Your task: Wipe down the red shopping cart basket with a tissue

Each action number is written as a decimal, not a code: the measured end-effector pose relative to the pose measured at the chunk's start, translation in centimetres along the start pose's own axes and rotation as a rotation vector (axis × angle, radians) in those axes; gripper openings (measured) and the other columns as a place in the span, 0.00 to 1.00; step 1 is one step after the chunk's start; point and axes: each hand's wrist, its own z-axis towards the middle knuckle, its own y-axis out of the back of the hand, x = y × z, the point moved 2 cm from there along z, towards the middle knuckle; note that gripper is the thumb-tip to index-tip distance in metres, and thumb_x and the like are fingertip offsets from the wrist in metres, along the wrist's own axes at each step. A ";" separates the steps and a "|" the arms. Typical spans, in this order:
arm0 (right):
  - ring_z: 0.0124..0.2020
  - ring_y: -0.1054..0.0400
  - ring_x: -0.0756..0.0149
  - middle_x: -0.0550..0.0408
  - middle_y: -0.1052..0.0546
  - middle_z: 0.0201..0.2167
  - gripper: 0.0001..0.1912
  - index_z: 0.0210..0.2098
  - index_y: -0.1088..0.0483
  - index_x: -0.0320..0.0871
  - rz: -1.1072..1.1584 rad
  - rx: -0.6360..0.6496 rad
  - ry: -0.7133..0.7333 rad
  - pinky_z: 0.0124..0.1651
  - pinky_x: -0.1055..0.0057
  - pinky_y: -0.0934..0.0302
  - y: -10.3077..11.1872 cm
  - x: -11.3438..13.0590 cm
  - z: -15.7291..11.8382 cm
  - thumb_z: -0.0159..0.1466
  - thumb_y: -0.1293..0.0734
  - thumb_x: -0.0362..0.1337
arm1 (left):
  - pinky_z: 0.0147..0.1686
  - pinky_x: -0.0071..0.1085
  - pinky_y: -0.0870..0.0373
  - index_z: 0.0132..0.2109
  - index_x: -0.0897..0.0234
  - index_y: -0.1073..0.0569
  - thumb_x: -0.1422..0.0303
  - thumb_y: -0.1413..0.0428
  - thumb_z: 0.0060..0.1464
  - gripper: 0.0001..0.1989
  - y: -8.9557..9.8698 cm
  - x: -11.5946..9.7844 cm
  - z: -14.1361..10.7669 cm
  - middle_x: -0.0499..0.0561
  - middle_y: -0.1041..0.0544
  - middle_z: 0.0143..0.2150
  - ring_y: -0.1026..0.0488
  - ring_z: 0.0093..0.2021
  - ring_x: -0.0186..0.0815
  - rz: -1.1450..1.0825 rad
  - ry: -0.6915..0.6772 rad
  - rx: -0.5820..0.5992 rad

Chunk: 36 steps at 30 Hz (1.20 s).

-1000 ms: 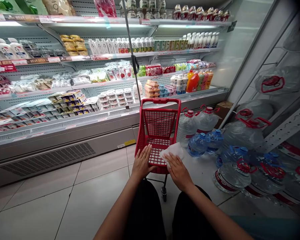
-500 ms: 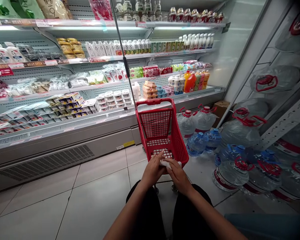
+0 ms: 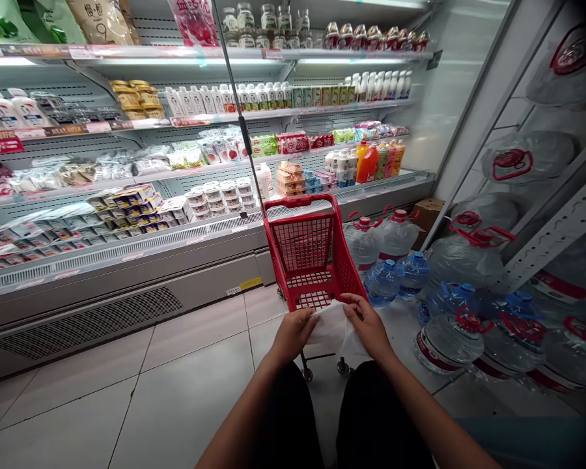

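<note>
A thin, crumpled white tissue is spread between my two hands, in front of my knees. My left hand pinches its left edge between thumb and fingers. At the upper right edge, my right hand grips it with thumb and fingertips, the tissue's lower part hanging loosely below. Just beyond the hands stands a small red shopping cart with a grid back and a grid base. The near edge of the cart is partly hidden by the hands and the tissue.
An open refrigerated display case lined with tubs, cartons and bottles runs across the back. Large water bottles with red handles and smaller blue ones stand on the floor to the right, beside a metal rack. A cardboard box sits behind them.
My hands were close together over the folded white tissue. They have moved apart and slightly down, and the tissue is now opened out between them. The cart has stayed in place.
</note>
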 end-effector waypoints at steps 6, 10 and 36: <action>0.44 0.27 0.56 0.49 0.22 0.44 0.29 0.59 0.31 0.47 -0.064 -0.220 0.084 0.48 0.60 0.31 0.8 0.7 -0.1 0.67 0.35 0.58 | 0.37 0.29 0.28 0.45 0.65 0.20 0.47 0.50 0.68 0.26 1.2 -2.1 -0.2 0.53 0.19 0.39 0.24 0.38 0.39 -0.319 0.127 0.028; 0.36 0.27 0.58 0.51 0.21 0.38 0.30 0.58 0.30 0.48 -0.015 -0.196 0.012 0.43 0.61 0.31 1.3 0.9 -0.8 0.69 0.40 0.62 | 0.53 0.38 0.27 0.66 0.62 0.28 0.48 0.50 0.68 0.30 1.5 -2.5 -0.2 0.55 0.21 0.58 0.24 0.55 0.45 -0.410 0.169 -0.140; 0.52 0.28 0.52 0.49 0.21 0.50 0.22 0.48 0.23 0.51 -0.265 0.034 0.196 0.56 0.56 0.34 0.8 2.7 -0.1 0.73 0.42 0.56 | 0.40 0.32 0.25 0.47 0.59 0.27 0.56 0.46 0.69 0.12 4.3 -2.4 0.5 0.50 0.20 0.40 0.22 0.40 0.38 0.040 0.130 -0.556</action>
